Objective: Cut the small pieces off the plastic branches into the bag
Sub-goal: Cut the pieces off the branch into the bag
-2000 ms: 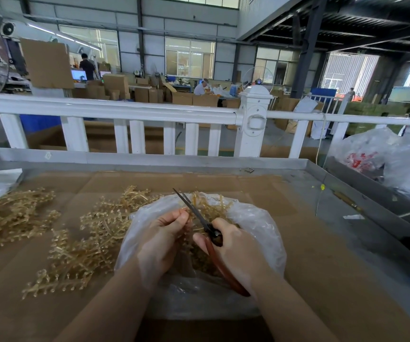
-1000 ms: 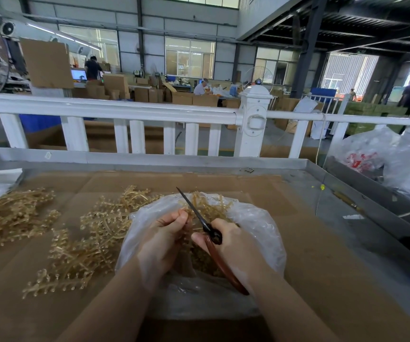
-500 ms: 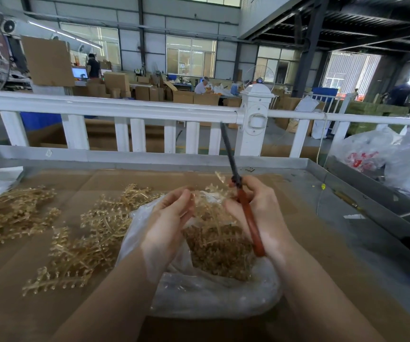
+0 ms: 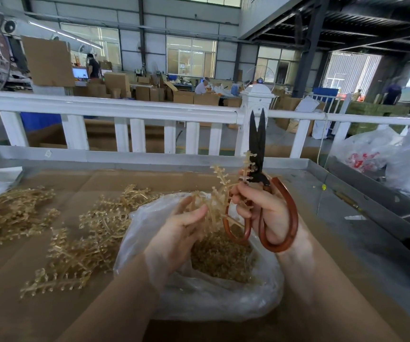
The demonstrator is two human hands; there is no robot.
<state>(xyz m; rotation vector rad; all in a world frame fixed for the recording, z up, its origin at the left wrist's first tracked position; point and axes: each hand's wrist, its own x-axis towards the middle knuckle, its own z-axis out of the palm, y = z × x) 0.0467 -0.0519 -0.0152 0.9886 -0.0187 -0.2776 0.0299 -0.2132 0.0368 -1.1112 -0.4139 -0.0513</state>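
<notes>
A clear plastic bag (image 4: 206, 299) lies open on the table in front of me, with a heap of small golden cut pieces (image 4: 220, 260) inside. My right hand (image 4: 260, 208) grips dark scissors (image 4: 258, 154) with red-brown handles, blades pointing straight up and slightly parted, and its fingertips also pinch a golden plastic branch (image 4: 220, 183) above the bag. My left hand (image 4: 176, 233) is over the bag's left side, fingers on the lower part of the same branch.
Loose golden branches lie in a pile (image 4: 80, 238) left of the bag and in another pile (image 4: 9, 215) at the far left. The table has a raised metal rim (image 4: 149, 160); a white fence (image 4: 125, 112) stands behind it. Filled plastic bags (image 4: 384, 154) sit at the right.
My right hand has lifted out of the bag and turned the scissors from pointing up-left to upright. A branch has come up with both hands above the bag.
</notes>
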